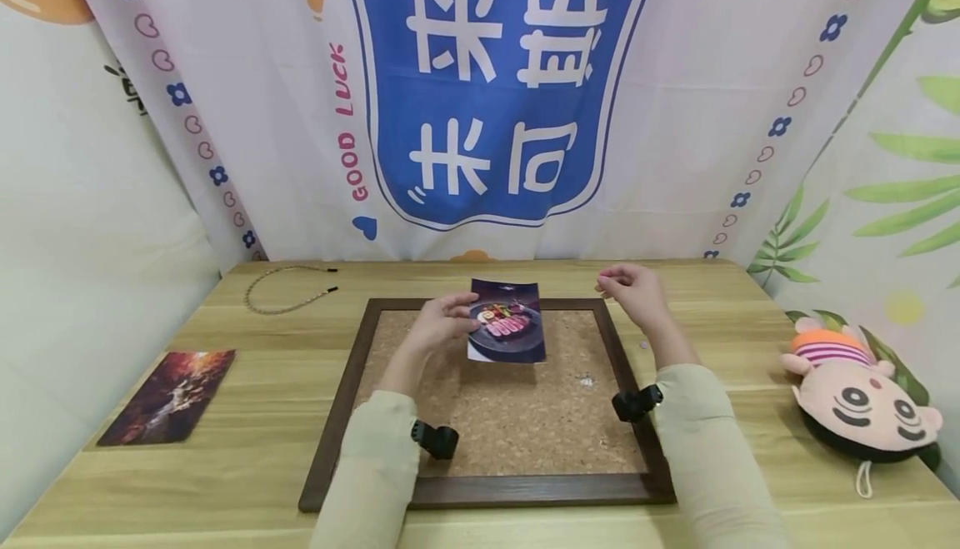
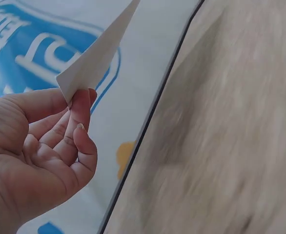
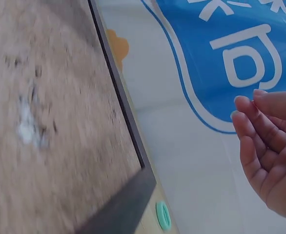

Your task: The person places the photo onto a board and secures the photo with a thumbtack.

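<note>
My left hand (image 1: 441, 324) pinches a food picture card (image 1: 507, 324) by its left edge, holding it raised over the cork board (image 1: 525, 432). In the left wrist view, the card's pale back (image 2: 96, 63) rises from between thumb and fingers. Above the board's far right corner is my right hand (image 1: 633, 289), its thumb and index fingertips together. Between those fingertips in the right wrist view shows a tiny red thing (image 3: 253, 102), too small to identify surely. The board lies flat in its dark brown frame (image 1: 540, 491), with a whitish worn spot (image 1: 586, 381) at right.
Another picture card (image 1: 168, 397) lies at the table's left, and a thin chain or cord (image 1: 281, 309) with black ends behind it. A plush doll (image 1: 862, 403) sits at the right. A mint-green ring (image 3: 163, 216) lies beside the frame. The printed curtain (image 1: 675, 157) hangs behind the table.
</note>
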`<control>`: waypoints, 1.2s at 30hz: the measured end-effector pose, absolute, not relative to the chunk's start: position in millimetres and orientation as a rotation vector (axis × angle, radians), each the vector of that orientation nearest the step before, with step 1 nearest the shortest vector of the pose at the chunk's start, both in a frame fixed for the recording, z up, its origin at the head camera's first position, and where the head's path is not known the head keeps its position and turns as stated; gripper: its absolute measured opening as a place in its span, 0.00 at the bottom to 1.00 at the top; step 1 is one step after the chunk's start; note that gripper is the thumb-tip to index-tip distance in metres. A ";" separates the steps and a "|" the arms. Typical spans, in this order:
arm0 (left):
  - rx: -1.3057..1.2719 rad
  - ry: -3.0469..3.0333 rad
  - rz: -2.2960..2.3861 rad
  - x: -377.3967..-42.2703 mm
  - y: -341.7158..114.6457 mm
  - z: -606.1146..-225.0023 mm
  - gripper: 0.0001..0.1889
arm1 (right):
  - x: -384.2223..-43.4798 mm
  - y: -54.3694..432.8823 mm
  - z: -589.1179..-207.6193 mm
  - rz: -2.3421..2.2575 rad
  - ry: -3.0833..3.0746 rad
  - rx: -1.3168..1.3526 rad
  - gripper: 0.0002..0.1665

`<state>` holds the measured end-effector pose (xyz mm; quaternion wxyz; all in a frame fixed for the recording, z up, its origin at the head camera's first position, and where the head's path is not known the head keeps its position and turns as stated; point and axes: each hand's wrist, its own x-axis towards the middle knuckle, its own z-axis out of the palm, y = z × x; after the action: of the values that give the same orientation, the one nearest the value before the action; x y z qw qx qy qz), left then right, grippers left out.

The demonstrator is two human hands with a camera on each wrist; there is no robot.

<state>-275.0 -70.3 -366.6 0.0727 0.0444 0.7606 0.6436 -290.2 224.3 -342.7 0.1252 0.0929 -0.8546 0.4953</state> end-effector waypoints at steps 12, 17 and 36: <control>0.269 2.324 1.912 -293.6 -15.5 -408.5 0.23 | -297.0 199.7 -346.3 1.619 -2.366 0.294 0.10; 0.240 2.321 1.920 -298.2 -1.9 -421.9 0.23 | -301.8 199.0 -355.3 1.692 -2.354 0.251 0.10; 0.335 2.670 1.521 -276.0 22.4 -400.9 0.23 | -310.0 193.8 -400.1 1.772 -2.418 0.032 0.11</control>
<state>-276.0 22.4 -400.9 0.0255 0.1085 0.8634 0.4920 -310.0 193.8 -400.1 0.0718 0.0107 -0.8044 0.5897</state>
